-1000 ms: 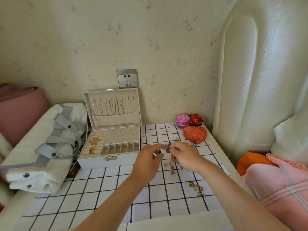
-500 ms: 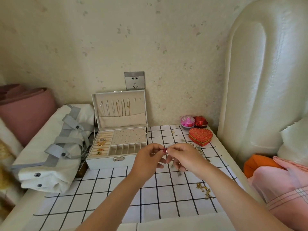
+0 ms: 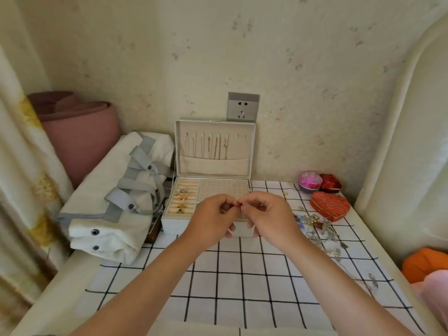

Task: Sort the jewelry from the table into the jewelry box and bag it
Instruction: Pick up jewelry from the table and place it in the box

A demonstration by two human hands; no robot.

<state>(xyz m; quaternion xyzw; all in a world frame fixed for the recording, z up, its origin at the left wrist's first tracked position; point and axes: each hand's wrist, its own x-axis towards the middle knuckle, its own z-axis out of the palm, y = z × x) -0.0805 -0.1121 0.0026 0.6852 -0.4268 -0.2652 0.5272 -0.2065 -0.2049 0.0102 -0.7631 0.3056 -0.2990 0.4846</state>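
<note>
Earring with a red tip is pinched between the fingers of the left hand and right hand, with the open jewelry box just beneath them. It is judged light, slippery and easily bent; the red tip, not the thin wire, is best gripped.

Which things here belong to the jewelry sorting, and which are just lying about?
Job: jewelry box; small red piece pinched by left hand and right hand; loose jewelry heap; rings in the box; white bag.
Lying about: heart-shaped tin; pink case; small red box; pink roll; wall socket; orange cushion.
</note>
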